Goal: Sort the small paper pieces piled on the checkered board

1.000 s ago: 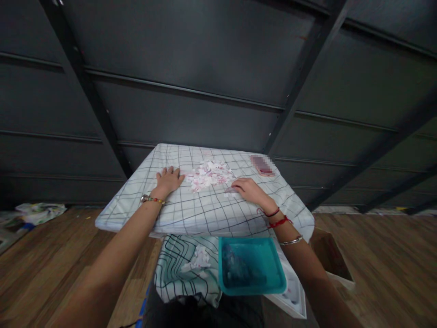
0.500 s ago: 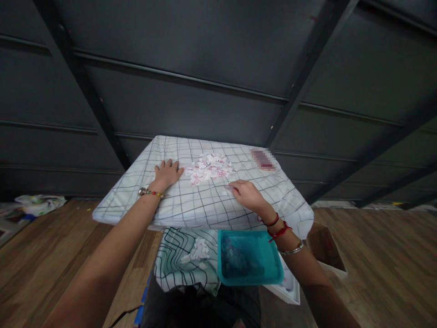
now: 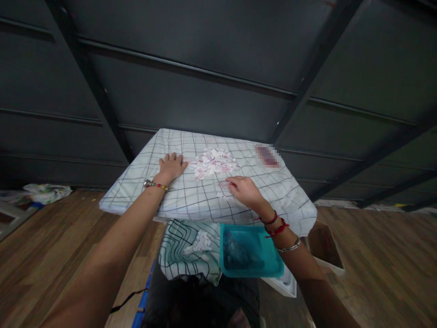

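My left hand (image 3: pixel 171 167) lies flat on the checked cloth (image 3: pixel 191 193), fingers spread, with its thumb beside a pile of small white and pink paper pieces (image 3: pixel 213 163). Just in front of that pile, my right hand (image 3: pixel 245 189) has its thumb and fingers pinched together low over the cloth. A small see-through piece, which looks like thin plastic (image 3: pixel 223 186), is at its fingertips; its full shape is hard to make out. A few white scraps (image 3: pixel 222 196) lie beneath it.
Below the table edge sits a teal tray (image 3: pixel 252 273) with clear, crumpled-looking contents. Left of it, a green checked cloth (image 3: pixel 174 264) carries more white pieces (image 3: pixel 201 241). A blurred reddish phone-like object (image 3: pixel 268 156) rests at the back right. An open box (image 3: pixel 324 246) stands on the floor.
My right fingertips have shifted slightly, and the see-through piece now sits lower and flatter near the cloth. My left hand stays on the cloth. The whole view has moved a little.
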Demonstrator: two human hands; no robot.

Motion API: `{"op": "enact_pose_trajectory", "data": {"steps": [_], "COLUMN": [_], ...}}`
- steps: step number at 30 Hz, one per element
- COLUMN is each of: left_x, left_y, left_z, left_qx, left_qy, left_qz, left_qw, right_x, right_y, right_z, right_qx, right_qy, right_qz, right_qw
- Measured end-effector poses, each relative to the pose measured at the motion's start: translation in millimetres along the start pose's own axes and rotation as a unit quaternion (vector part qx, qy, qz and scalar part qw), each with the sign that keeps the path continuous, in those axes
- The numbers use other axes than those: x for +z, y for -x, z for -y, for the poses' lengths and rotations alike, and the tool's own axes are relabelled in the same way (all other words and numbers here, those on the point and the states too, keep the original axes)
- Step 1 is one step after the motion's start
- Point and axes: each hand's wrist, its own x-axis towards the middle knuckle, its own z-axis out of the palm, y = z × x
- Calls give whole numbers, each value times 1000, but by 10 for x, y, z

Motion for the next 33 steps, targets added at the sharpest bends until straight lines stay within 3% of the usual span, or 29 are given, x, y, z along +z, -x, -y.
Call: {"op": "enact_pose_trajectory", "data": {"steps": [11,24,33], "left_x": [10,2,-9], "left_y": [-6,7,3], "left_z": [-5,-10,-18], "left_qx": [-5,0,-5], "left_qy": [11,14,7], "left_qz": [1,-2,7], "left_qw": [1000,1000,1000], "right_x": [102,128,225], "right_y": [205,376,452], "right_z": [316,747,814], "right_qx": [-72,-154,-174], "right_qy": [-12,11,22], "right_qz": [-15,15,47], "right_qw": [997,988,983]}}
